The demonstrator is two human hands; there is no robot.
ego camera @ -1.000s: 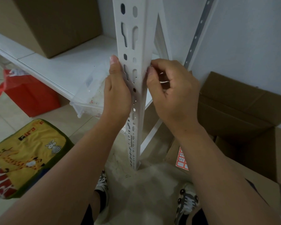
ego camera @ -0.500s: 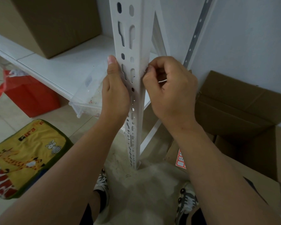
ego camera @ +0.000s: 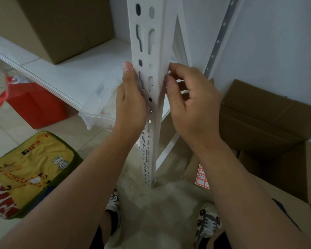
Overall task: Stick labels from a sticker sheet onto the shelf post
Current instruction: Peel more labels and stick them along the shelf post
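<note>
Both grips work the white shelf post (ego camera: 155,90): my left hand (ego camera: 130,103) lies flat, fingers together, against its slotted face; my right hand (ego camera: 192,105) pinches its corner edge, what it pinches hidden. Behind: clear bin (ego camera: 100,106), cardboard boxes (ego camera: 269,121), red bag (ego camera: 34,103). Sticker sheet (ego camera: 202,177) lies on cardboard beside my right forearm. Since a second ago my right fingers have uncurled slightly. Dusty floor (ego camera: 158,209), white wall (ego camera: 276,36)

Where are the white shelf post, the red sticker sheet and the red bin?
shelf post (ego camera: 147,38): head view, slotted front face.
sticker sheet (ego camera: 201,178): head view, visible red-bordered labels.
red bin (ego camera: 34,105): head view, front side.
</note>
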